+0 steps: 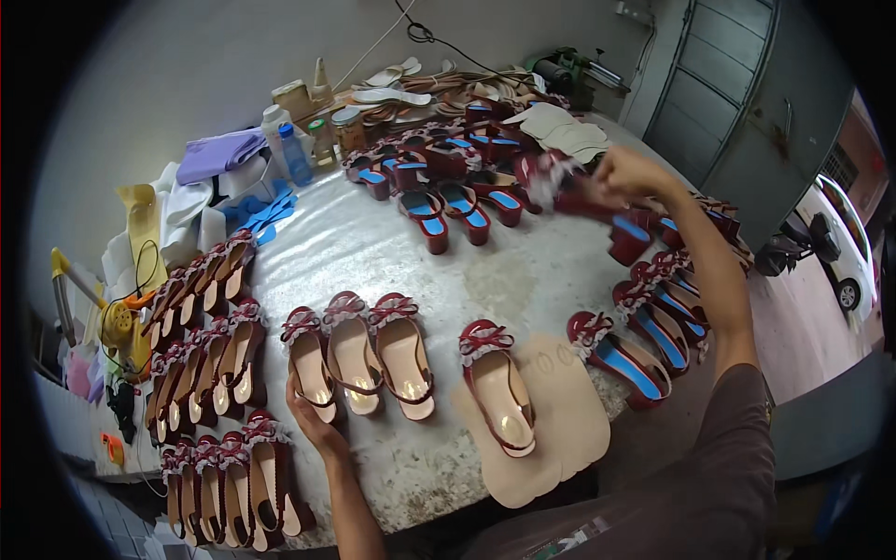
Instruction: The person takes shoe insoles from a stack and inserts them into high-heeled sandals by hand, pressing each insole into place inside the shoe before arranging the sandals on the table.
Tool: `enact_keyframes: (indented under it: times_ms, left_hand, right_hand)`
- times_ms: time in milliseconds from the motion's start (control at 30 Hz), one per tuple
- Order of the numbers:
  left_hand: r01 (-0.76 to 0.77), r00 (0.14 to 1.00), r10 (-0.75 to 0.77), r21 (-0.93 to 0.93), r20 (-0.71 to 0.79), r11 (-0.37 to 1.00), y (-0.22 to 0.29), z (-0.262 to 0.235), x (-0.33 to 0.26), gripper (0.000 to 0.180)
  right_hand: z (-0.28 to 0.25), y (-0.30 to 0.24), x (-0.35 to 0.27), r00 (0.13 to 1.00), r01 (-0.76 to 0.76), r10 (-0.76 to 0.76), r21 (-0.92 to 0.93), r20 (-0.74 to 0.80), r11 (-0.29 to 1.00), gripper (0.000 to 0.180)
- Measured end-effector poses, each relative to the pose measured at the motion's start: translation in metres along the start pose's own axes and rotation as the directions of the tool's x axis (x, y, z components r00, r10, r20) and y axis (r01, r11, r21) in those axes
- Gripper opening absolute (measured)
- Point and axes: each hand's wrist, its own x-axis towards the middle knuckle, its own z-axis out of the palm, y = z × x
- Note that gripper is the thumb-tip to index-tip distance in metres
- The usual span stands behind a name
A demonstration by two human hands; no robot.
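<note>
Three finished dark red slingback shoes with beige insoles stand in a row near the middle of the table. My left hand (315,422) is at the back of the leftmost slingback shoe (311,362), its fingers curled along the heel side. Farther off on the right, my right hand (639,177) is raised and closed on a red shoe (569,187) with a lace bow, smeared by motion. Another finished slingback shoe (501,397) lies on a beige sheet (569,420) close to me.
Rows of finished shoes (219,373) fill the left side. Shoes with blue insoles (630,367) line the right edge, and more (457,205) crowd the back. Bottles (296,157), jars (349,129) and loose soles (392,96) stand behind. A metal door (719,75) is at right.
</note>
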Motion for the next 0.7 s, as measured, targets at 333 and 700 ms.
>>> enact_keyframes:
  times_ms: [333,700]
  left_hand:
    - [0.117,0.990,-0.120,-0.040,-0.073,0.992,-0.026,0.003,0.006,0.066]
    - [0.088,0.983,-0.144,0.406,0.111,0.910,0.026,-0.016,0.035,0.090]
  right_hand:
    - [0.096,0.153,-0.058,0.942,-0.336,0.277,-0.513,-0.189,0.790,0.041]
    - [0.222,-0.251,-0.268,0.934,0.184,-0.098,0.229,-0.344,0.956,0.095]
